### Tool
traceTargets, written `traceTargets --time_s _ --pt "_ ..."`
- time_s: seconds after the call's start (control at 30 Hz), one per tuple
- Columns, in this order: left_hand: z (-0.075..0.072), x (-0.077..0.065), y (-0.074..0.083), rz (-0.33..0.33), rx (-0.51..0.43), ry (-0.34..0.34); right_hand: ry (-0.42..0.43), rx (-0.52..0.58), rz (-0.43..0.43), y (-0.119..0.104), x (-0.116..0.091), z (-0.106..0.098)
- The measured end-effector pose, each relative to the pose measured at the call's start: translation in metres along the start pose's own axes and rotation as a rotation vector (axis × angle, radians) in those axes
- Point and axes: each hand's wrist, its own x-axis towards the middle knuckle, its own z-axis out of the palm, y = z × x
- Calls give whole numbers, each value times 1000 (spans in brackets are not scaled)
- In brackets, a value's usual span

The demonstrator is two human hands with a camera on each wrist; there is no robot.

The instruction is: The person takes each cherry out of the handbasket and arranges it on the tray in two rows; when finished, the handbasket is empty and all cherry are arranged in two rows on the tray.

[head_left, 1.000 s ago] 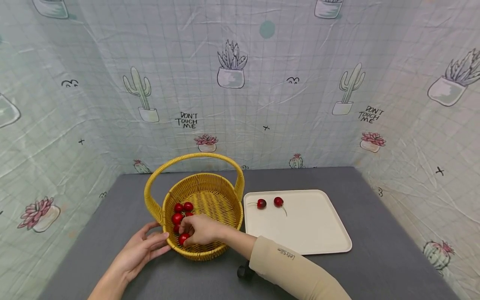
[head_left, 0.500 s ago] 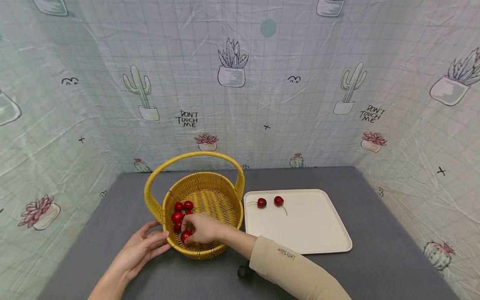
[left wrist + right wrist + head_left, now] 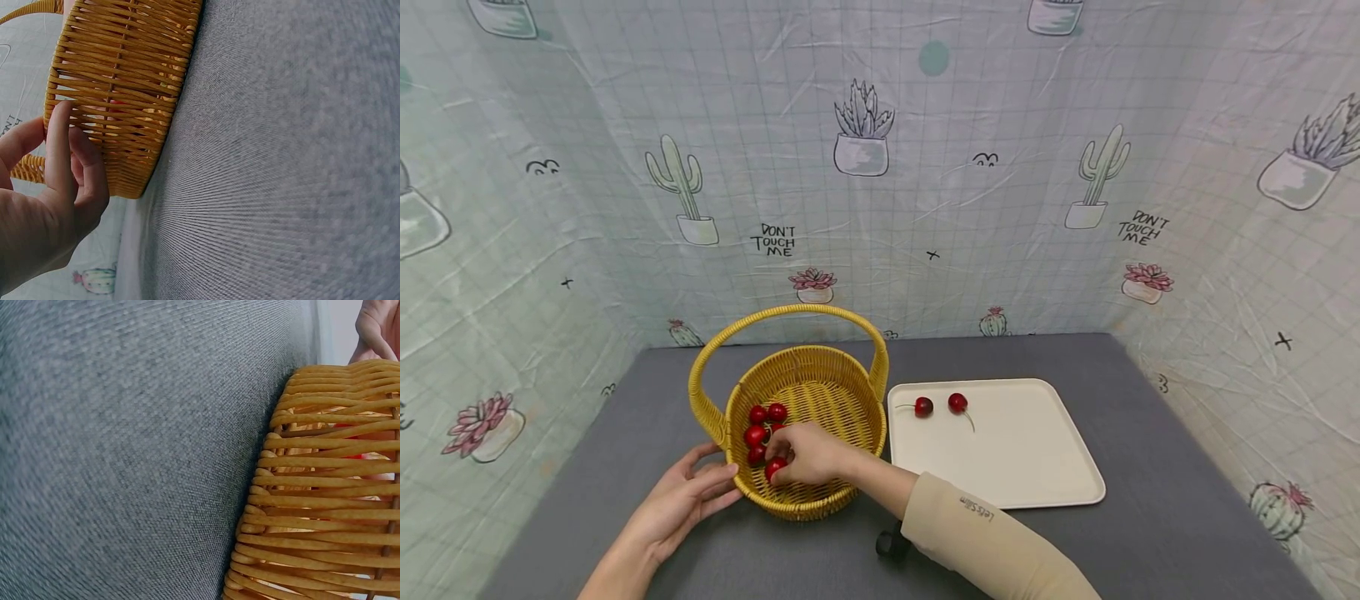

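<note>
A yellow wicker basket (image 3: 805, 362) with a tall handle stands left of centre, several red cherries (image 3: 755, 435) gathered at its left side. Inside it, my right hand (image 3: 811, 454) pinches one cherry (image 3: 776, 469) between thumb and fingers. My left hand (image 3: 692, 492) holds the basket's near left rim, and in the left wrist view its fingers (image 3: 59, 137) lie against the outer weave. The right wrist view shows mostly the basket's side (image 3: 331, 506), with red glimpsed through the gaps; the weave hides most of the right hand there.
Right of the basket lies a cream tray (image 3: 1000, 458) bearing two stemmed cherries, one (image 3: 922, 407) at its far left and another (image 3: 957, 403) beside it. A small black object (image 3: 891, 543) shows under the right forearm. A patterned cloth (image 3: 925, 208) encloses the grey table.
My right hand and the cherry it pinches have shifted slightly right and away from the basket's left wall. The left hand stays at the rim, and the tray's cherries have not moved.
</note>
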Motion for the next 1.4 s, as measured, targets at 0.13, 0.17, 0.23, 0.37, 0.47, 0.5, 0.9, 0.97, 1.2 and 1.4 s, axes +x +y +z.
traceTargets --time_s 0.13,0.17,0.23,0.37,0.47,0.5,0.9,0.97,1.2,1.4 --pt "0 0 0 2 1 2 15 33 2 2 0 -2" --pt "0 0 0 2 0 3 19 52 8 3 0 -3" --pt "0 0 0 3 0 6 33 67 4 4 -1 -6" --pt "1 0 0 -2 -3 15 47 118 0 9 -6 -12" --pt "2 -1 0 -8 -7 20 50 170 -2 13 -10 -18" --pt "2 -1 0 -9 -9 22 51 185 -4 14 -12 -20" --pt "1 -1 2 -12 -27 19 58 248 -31 13 -36 -43" --pt "1 -1 1 -11 -28 16 59 258 -35 13 -41 -45" --pt "0 -1 0 -9 -31 15 58 329 -33 16 -62 -56" --pt "0 -1 0 4 -29 12 49 386 -41 19 -79 -69"
